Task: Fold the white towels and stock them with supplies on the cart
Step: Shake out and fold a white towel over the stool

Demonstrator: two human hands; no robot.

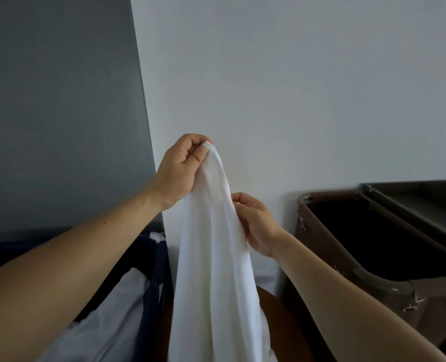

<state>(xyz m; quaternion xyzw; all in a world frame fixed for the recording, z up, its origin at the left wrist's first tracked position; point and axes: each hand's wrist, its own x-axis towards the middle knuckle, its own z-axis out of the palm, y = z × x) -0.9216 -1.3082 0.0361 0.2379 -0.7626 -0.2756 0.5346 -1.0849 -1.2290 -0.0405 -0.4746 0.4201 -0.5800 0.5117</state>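
A white towel (214, 257) hangs lengthwise in front of me, running from chest height down past the bottom of the frame. My left hand (180, 171) pinches its top corner between thumb and curled fingers. My right hand (255, 226), lower and to the right, grips the towel's right edge with curled fingers. The towel's lower end is out of view.
A brown cart bag (329, 246) with a dark open mouth stands at the right against the white wall. A dark blue bag (154, 283) holding white linen sits at the lower left. A brown rounded surface (276, 322) shows behind the towel.
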